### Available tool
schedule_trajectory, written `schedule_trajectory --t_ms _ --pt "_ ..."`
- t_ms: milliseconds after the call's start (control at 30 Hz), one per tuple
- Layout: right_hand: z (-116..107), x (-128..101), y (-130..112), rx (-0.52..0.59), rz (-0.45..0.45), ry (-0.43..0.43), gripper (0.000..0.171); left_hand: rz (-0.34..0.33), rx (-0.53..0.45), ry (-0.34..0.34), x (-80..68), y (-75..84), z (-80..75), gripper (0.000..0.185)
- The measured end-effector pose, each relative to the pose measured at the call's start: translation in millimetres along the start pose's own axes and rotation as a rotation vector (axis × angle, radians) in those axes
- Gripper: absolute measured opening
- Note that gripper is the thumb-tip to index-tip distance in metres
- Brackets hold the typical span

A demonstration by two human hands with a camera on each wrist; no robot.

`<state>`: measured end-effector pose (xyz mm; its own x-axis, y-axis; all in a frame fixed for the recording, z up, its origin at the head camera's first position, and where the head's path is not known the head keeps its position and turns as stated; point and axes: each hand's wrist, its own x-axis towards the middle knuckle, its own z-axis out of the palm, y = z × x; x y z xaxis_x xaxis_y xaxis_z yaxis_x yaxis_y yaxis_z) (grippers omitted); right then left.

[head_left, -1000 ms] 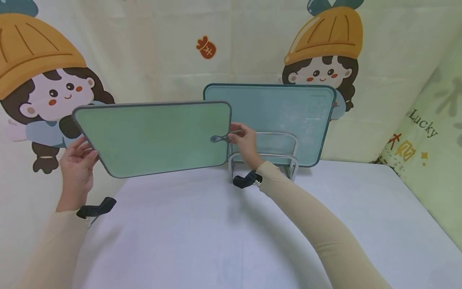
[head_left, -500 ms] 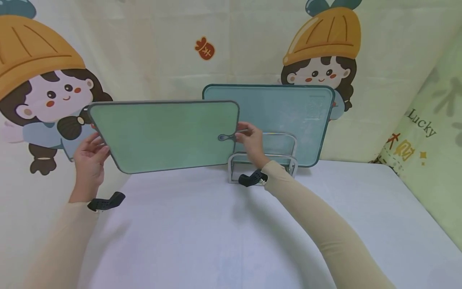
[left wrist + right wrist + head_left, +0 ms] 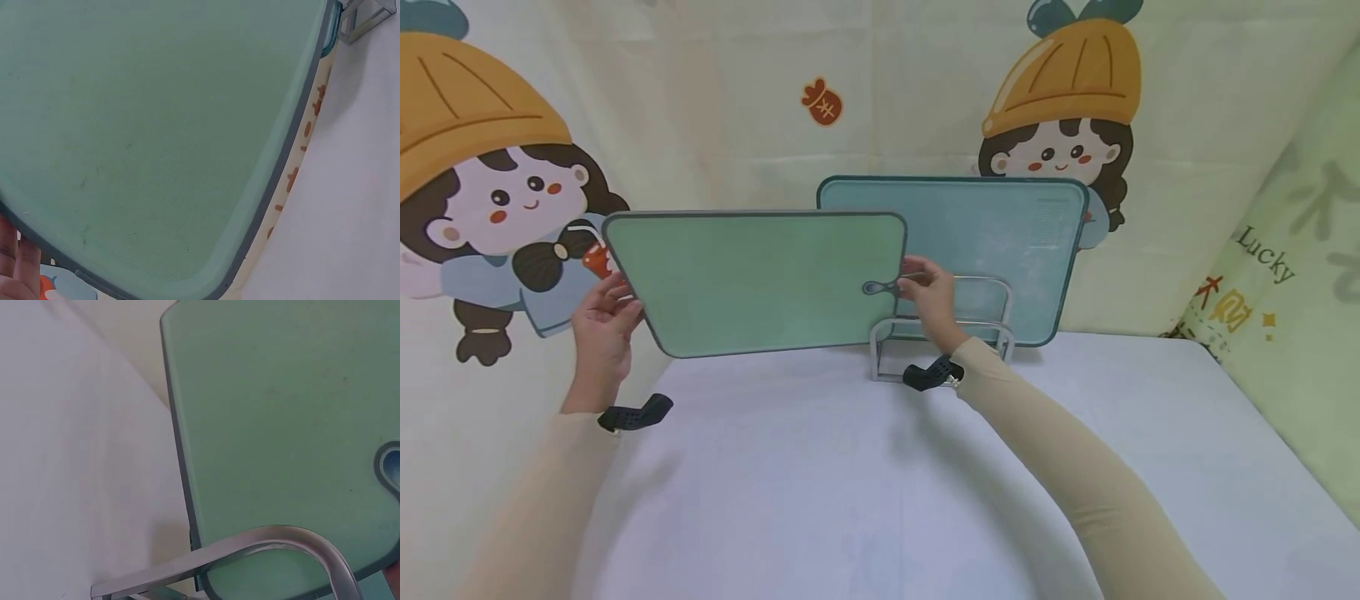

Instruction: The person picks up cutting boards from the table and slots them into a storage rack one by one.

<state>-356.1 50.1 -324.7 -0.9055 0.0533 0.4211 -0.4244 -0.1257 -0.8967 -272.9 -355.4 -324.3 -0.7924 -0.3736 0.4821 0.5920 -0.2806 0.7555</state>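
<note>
White table fills the lower view, pushed against a cream backdrop printed with cartoon girls in orange hats; a green patterned cloth with "Lucky" on it hangs at the right edge.

At the back of the table stands a metal rack with a blue board upright in it, leaning near the backdrop. The rack's front loop shows close up in the right wrist view, directly under the green board's edge.

Green board is held in the air on its long edge, just left of and partly in front of the blue board, its lower right corner just above the rack. It blocks the left part of the blue board and part of the backdrop.

Left hand grips the board's lower left corner, fingers curled round the edge; only fingertips show in the left wrist view. Right hand pinches the board's right edge beside its hanging hole, fingers curled on the rim. Black straps sit on both wrists over beige sleeves.
</note>
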Motion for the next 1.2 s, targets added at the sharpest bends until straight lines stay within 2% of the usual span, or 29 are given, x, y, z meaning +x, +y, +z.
schedule_trajectory --t_ms 733,933,1200 --pt "-27.3 4.4 -7.9 -0.006 -0.015 0.038 0.031 -0.018 0.006 -0.008 0.0 -12.3 25.5 0.041" --pt "-35.6 5.0 -10.7 0.000 -0.024 0.050 0.031 -0.038 -0.023 -0.006 -0.6 -16.8 33.5 0.038" --pt "-47.0 4.7 -16.9 -0.011 -0.023 0.064 0.032 -0.066 0.000 -0.019 -0.2 -22.5 42.7 0.041"
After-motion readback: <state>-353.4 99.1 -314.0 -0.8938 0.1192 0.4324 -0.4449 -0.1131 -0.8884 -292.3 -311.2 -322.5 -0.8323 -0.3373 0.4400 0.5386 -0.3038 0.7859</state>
